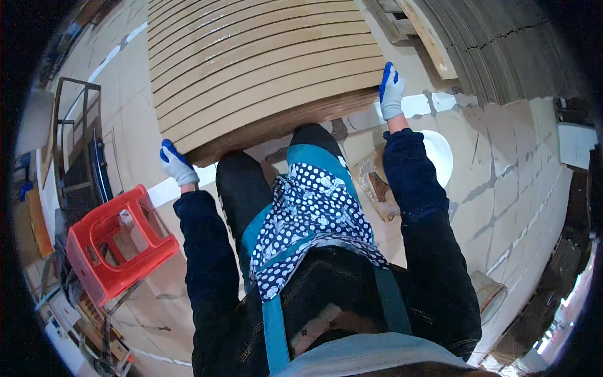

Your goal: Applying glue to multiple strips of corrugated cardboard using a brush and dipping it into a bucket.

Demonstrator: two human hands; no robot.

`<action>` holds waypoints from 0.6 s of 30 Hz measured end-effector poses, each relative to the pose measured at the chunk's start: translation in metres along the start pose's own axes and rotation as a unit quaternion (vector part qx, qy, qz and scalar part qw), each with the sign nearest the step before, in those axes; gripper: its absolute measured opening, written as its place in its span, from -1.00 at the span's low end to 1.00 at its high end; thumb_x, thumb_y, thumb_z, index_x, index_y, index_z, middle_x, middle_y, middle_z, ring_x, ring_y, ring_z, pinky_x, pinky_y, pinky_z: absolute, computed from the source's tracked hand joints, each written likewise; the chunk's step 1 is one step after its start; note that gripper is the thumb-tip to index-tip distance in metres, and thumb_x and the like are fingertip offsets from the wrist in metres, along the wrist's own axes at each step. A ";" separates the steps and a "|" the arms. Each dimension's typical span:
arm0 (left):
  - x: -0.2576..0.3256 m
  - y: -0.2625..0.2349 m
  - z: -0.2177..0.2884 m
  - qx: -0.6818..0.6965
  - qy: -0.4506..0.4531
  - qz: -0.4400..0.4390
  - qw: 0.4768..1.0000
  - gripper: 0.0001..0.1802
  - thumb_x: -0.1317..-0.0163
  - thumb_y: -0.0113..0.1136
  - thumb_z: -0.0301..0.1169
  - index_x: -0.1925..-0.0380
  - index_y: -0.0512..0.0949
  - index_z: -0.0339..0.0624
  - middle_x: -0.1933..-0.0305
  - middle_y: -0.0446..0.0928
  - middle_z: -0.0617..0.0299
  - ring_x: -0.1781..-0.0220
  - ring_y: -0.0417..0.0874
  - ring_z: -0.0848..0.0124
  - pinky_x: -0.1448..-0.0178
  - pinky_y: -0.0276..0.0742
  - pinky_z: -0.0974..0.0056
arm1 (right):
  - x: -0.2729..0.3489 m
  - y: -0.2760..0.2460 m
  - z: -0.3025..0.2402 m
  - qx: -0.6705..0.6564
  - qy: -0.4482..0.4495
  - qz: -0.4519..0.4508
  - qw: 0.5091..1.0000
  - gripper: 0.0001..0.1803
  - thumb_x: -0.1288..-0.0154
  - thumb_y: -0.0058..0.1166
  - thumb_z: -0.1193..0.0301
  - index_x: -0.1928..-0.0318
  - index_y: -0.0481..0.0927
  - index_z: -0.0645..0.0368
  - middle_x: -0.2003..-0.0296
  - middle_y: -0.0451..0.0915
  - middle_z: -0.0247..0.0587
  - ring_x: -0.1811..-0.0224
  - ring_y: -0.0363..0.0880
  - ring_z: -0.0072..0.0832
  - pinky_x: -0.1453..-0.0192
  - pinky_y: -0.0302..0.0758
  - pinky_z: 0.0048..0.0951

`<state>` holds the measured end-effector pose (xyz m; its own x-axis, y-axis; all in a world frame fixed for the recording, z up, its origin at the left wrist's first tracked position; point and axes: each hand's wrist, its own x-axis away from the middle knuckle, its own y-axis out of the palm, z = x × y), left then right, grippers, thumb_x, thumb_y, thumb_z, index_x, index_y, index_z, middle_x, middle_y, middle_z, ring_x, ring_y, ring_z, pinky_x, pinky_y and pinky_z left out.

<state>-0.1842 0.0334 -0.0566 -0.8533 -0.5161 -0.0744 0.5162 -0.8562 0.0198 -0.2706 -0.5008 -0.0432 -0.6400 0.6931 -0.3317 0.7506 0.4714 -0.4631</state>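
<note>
Crosswise run long cardboard sheets, both hands touching corners, grip of fingers unclear.

The view's top edge cuts off the brown sheets and grey stack.

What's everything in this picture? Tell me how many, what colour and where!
brown sheets: many, tan, overlapping between the hands
grey stack: one, grey-brown, upper right
wooden beam: one, pale, beside that stack
stool: one, red, left
round object: one, white, beside right forearm
edge clutter: several, mixed, too warped to tell
apron: one, teal and dotted navy, worn
left hand, right hand: two, white-and-blue gloves, at sheets' corners
</note>
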 end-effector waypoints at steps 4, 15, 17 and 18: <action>0.006 0.013 0.004 -0.233 0.081 0.085 0.965 -0.64 -0.26 -0.10 -0.19 0.34 0.55 -0.26 0.38 0.58 0.04 0.37 0.57 0.22 0.23 0.45 0.15 | -0.001 0.016 -0.006 0.224 0.026 0.031 0.974 -0.44 -0.32 -0.36 0.02 0.26 0.62 0.18 0.40 0.58 0.10 0.36 0.57 -0.09 0.26 0.43 -0.14; -0.002 0.024 0.019 -0.498 0.062 0.061 0.863 -0.48 -0.27 -0.29 -0.08 0.42 0.53 -0.29 0.41 0.54 -0.14 0.38 0.51 -0.10 0.29 0.35 -0.05 | -0.011 0.018 -0.032 0.370 0.034 -0.058 0.927 -0.44 -0.32 -0.39 0.04 0.41 0.59 0.20 0.44 0.57 0.08 0.43 0.54 0.00 0.30 0.41 -0.01; -0.016 0.009 0.012 -0.519 0.134 -0.024 0.844 -0.43 -0.27 -0.30 0.00 0.40 0.52 -0.30 0.42 0.53 -0.15 0.38 0.50 -0.11 0.25 0.37 -0.03 | -0.027 0.007 -0.011 0.335 -0.013 -0.111 0.936 -0.44 -0.32 -0.37 0.04 0.42 0.59 0.19 0.45 0.57 0.07 0.43 0.55 -0.01 0.29 0.42 -0.03; -0.023 -0.001 0.010 -0.527 0.170 -0.066 0.830 -0.40 -0.27 -0.30 0.03 0.38 0.51 -0.31 0.43 0.53 -0.16 0.38 0.50 -0.12 0.23 0.39 -0.02 | -0.038 -0.006 0.003 0.302 -0.056 -0.164 0.938 -0.45 -0.31 -0.36 0.04 0.44 0.59 0.18 0.47 0.58 0.07 0.42 0.55 -0.02 0.28 0.43 -0.05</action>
<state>-0.1656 0.0461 -0.0447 -0.9297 -0.2303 -0.2875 0.3511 -0.3174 -0.8809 -0.2510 -0.5311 -0.0301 -0.8587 0.4873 -0.1585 0.3021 0.2317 -0.9247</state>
